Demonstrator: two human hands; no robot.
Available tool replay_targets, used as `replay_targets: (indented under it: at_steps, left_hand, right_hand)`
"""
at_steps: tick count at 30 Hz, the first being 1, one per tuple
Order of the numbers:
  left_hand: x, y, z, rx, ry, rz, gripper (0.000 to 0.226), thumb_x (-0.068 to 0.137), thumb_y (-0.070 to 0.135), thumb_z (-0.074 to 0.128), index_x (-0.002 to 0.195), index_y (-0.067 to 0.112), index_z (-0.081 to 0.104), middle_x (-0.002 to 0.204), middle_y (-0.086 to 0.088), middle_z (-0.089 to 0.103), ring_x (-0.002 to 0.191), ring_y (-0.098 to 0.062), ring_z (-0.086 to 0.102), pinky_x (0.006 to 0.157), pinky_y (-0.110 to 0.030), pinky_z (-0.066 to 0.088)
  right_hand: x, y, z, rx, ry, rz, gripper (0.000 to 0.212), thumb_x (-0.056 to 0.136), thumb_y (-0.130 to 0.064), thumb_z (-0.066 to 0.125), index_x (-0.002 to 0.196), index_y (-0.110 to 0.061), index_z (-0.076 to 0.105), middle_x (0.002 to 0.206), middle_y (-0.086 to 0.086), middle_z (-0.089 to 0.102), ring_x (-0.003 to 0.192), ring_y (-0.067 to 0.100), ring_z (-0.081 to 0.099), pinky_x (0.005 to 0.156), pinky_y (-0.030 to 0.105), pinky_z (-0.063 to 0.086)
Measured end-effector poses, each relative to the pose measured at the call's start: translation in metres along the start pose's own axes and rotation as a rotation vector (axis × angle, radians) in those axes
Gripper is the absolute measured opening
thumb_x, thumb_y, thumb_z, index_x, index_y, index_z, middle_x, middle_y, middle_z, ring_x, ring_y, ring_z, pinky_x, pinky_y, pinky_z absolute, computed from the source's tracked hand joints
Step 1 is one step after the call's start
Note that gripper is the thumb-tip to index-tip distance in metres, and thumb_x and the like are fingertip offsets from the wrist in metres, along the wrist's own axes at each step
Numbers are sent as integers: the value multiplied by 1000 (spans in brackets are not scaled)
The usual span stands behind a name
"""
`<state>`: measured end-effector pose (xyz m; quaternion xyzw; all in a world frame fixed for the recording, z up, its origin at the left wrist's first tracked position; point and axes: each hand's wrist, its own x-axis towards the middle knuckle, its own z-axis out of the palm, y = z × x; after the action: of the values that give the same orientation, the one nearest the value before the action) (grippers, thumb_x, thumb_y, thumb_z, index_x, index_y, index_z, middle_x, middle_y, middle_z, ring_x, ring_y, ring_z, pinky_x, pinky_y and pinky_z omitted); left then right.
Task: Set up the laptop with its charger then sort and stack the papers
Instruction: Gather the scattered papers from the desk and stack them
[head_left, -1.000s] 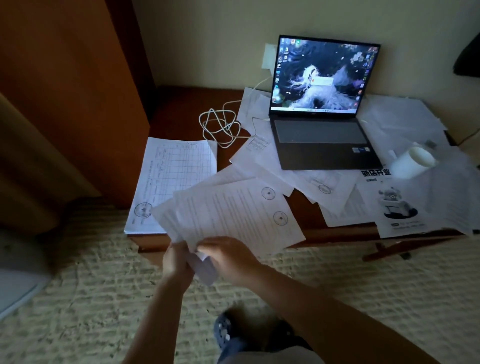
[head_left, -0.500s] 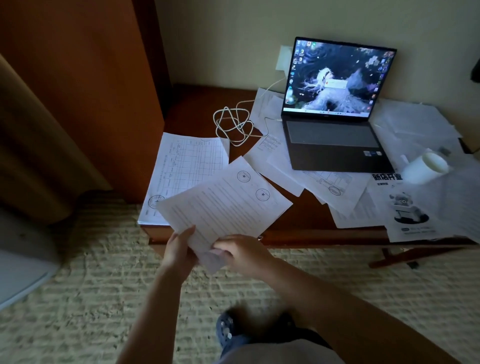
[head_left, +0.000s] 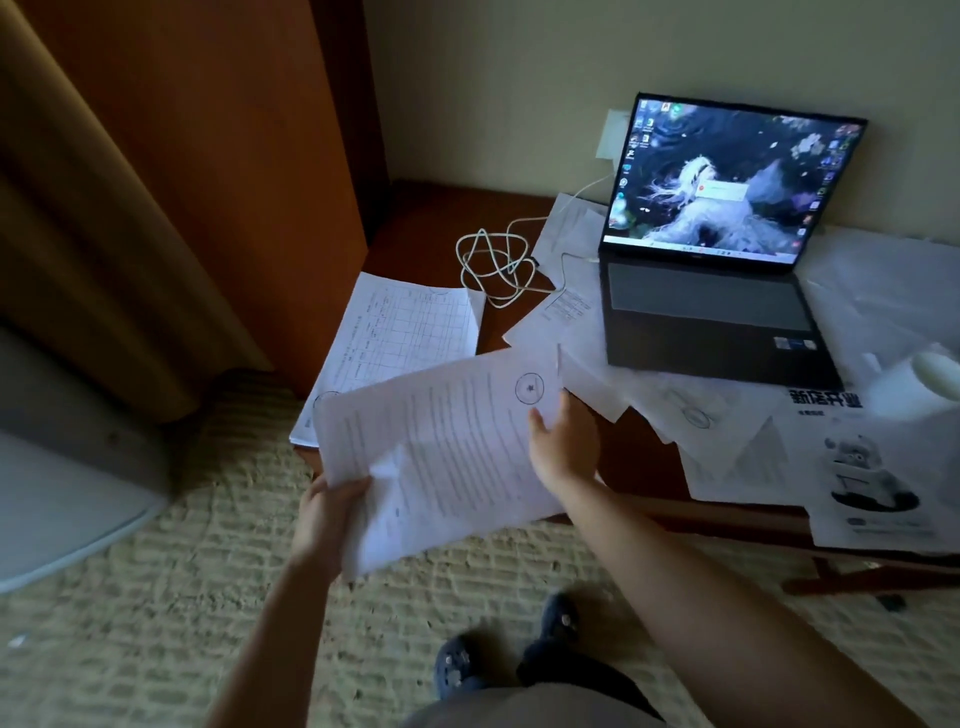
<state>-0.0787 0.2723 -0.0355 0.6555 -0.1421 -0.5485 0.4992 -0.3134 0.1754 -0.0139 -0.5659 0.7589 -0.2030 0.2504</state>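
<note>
My left hand (head_left: 327, 514) grips the lower left corner of a sheaf of printed sheets (head_left: 441, 447) held over the table's front left corner. At the sheaf's right edge my right hand (head_left: 563, 447) rests with its fingers spread, holding nothing. Beneath the sheaf lies a stack of papers (head_left: 400, 332) with a table form on top. The laptop (head_left: 711, 280) stands open and lit at the back. Its white charger cable (head_left: 496, 265) runs in a loose coil from the laptop's left side to a wall socket (head_left: 613, 135). Loose papers (head_left: 727, 447) cover the table around the laptop.
A white mug (head_left: 919, 382) lies on its side right of the laptop. A leaflet with a robot picture (head_left: 872, 478) hangs over the front edge of the wooden table (head_left: 644, 467). A tall wooden cabinet (head_left: 208, 156) stands to the left. My slippers (head_left: 457, 665) are on the carpet.
My right hand has let go of the sheaf's bottom and moved up to its right edge. The sheaf has been gathered and squared. The camera has swung left.
</note>
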Motion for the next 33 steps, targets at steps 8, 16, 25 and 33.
replay_targets:
  at_steps: [8,16,25,33]
  left_hand:
    - [2,25,49,-166,-20,-91,27,90,24,52,112,12,62,83,-9,67,70,-28,63,66,-35,50]
    - [8,14,120,-238,-148,-104,15,97,17,48,107,22,58,111,-9,64,98,-25,63,91,-44,49]
    - [26,4,131,160,348,20,54,77,-10,37,122,14,58,82,-2,60,72,-19,53,65,-33,45]
    - [29,4,113,332,324,66,42,75,-9,34,92,16,63,76,1,56,75,-19,47,58,-27,35]
  right_hand:
    - [51,36,-28,477,-89,329,22,81,-2,45,62,-12,42,58,1,41,54,17,34,43,26,24]
    - [57,30,-10,838,-296,543,22,84,0,42,93,-11,59,83,8,61,67,19,55,57,27,45]
    - [89,65,-12,-327,-91,-280,25,88,-29,59,103,-9,59,106,6,59,100,25,54,77,32,47]
    - [112,53,-15,-690,-110,-432,32,89,-1,48,121,-4,50,112,15,60,100,29,59,81,36,51]
